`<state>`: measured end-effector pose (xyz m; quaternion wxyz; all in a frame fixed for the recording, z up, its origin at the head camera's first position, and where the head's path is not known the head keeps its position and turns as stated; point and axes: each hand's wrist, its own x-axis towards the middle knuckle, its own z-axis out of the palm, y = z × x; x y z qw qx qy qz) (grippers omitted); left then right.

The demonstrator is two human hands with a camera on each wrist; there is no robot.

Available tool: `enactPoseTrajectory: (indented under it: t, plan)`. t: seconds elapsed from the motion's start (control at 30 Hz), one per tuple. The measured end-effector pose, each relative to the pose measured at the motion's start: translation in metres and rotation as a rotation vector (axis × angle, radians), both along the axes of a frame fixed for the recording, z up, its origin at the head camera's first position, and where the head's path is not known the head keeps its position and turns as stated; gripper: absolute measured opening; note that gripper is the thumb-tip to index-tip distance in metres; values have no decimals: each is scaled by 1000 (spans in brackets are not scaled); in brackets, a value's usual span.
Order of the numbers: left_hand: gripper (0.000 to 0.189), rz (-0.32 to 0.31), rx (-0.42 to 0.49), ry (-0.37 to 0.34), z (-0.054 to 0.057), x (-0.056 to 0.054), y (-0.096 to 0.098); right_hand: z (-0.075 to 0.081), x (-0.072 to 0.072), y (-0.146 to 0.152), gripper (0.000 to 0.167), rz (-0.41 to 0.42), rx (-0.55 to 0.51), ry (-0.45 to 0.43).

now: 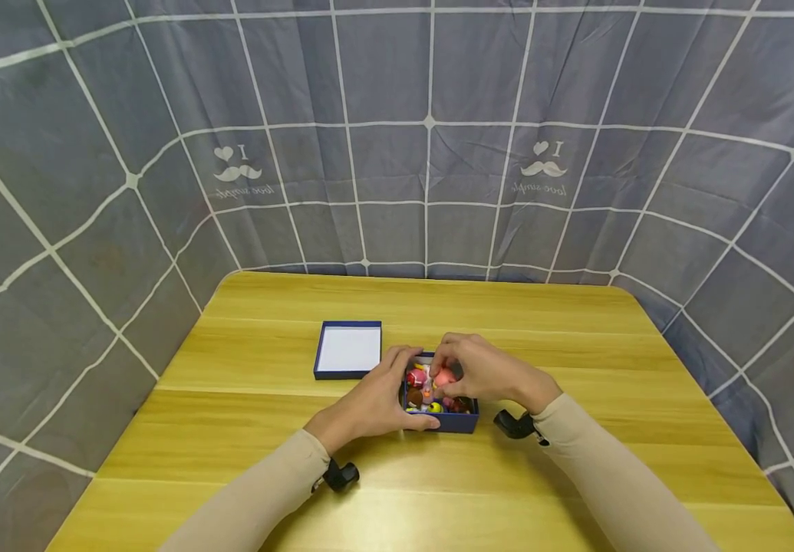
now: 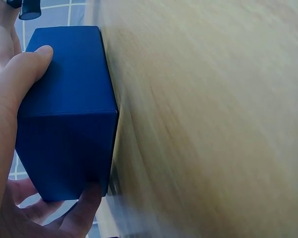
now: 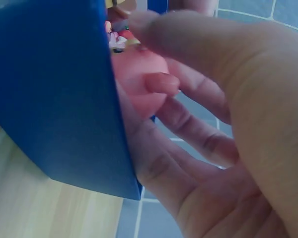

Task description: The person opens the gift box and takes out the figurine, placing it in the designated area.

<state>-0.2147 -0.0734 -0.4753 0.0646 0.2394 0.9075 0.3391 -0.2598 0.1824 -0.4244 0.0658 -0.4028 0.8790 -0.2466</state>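
A small blue box (image 1: 457,422) stands on the table with its top uncovered, filled with several colourful toy figurines. My left hand (image 1: 367,400) grips it from the left; in the left wrist view the thumb lies on one side of the box (image 2: 69,74) and the other fingers reach round its far end. Over the box's right part, my right hand (image 1: 485,369) holds a round pink figurine (image 3: 139,74) between thumb and fingers, at the box's opening. Beside it in the box lie a red-and-pink figurine (image 1: 416,377) and a brown-haired one (image 1: 414,397).
A blue lid (image 1: 350,349) with a white inside lies face up on the table, behind and left of the box. The yellow wooden table (image 1: 541,314) runs back to a grey curtain (image 1: 390,69) with white grid lines. Both wrists carry a black camera.
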Motion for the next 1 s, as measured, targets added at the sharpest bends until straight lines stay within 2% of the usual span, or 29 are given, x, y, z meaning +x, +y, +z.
enactPoseTrajectory:
  t: [0.2, 0.37, 0.6, 1.0]
  plan:
    - [122, 1, 6, 0, 0, -2, -1, 2, -5, 2, 20, -1, -45, 60]
    - [122, 0, 16, 1, -1, -2, -1, 5, -6, 7, 26, 7, -57, 56]
    - [122, 2, 21, -7, -2, -1, -2, 7, -6, 10, 20, 31, -58, 69]
    - [124, 2, 19, -10, -2, -1, -3, 14, -8, 14, 21, 18, -66, 58]
